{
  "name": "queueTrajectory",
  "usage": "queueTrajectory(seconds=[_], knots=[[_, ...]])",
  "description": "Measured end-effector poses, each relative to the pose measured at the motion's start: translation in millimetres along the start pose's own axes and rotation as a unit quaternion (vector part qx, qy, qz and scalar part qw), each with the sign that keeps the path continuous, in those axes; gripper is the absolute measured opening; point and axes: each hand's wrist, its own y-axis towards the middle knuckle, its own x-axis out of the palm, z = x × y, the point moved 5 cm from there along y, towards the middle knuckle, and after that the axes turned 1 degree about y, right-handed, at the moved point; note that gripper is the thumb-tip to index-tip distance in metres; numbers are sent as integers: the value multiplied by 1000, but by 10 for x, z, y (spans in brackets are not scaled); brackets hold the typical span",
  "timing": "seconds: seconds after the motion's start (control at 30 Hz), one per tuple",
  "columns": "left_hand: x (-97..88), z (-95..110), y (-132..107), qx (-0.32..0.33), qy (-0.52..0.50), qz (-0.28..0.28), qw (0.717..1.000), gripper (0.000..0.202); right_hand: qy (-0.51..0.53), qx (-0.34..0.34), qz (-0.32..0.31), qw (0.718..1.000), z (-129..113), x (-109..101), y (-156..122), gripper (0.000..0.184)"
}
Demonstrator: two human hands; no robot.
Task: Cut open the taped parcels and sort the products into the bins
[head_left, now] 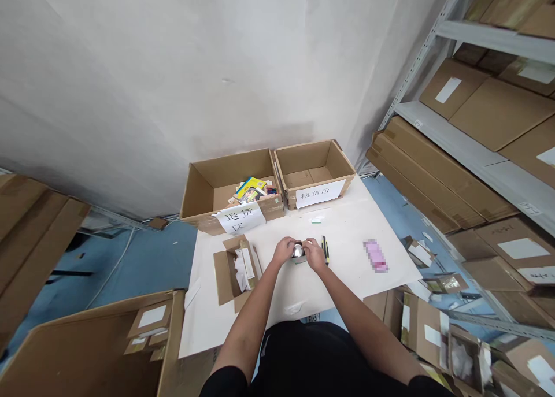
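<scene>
My left hand [284, 250] and my right hand [314, 252] meet over the white table [347, 229], fingers curled around a small shiny silver object [298, 251] held between them. A small opened cardboard box [234, 269] with white packing inside lies just left of my left hand. A black and yellow utility knife [325, 249] lies right beside my right hand.
Two open cartons with paper labels stand at the table's far edge: the left one [203, 197] holds colourful packets, the right one [314, 163] has only flat card in it. A pink item [375, 255] lies at the right. Shelving with boxes [477, 131] rises on the right; cartons [95, 345] crowd the floor.
</scene>
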Motion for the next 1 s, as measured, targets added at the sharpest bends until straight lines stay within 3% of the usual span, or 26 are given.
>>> queueTrajectory(seconds=[0.17, 0.3, 0.37, 0.57, 0.77, 0.87, 0.93, 1.0], knots=[[2, -135, -40, 3, -55, -20, 998, 45, -85, 38, -61, 994, -136, -47, 19, 45], [122, -220, -148, 63, -94, -62, 992, 90, -104, 19, -81, 991, -259, -54, 35, 56], [192, -250, -188, 84, -96, -62, 990, 103, -105, 21, -80, 991, -309, -34, 41, 57], [285, -316, -202, 17, -76, 13, 997, 93, -122, 34, -67, 990, -351, 15, 93, 40], [387, -294, -228, 40, -66, 8, 997, 84, -139, 59, -135, 979, -240, 63, 122, 58], [411, -302, -234, 42, -55, 17, 997, 84, -127, 53, -136, 981, -271, 79, 123, 54], [401, -309, -230, 30, -47, 19, 998, 82, -106, 44, -117, 986, -338, 15, 143, 48], [369, -308, -225, 11, -43, 19, 999, 83, -69, 38, -83, 993, -448, -177, 197, 41]])
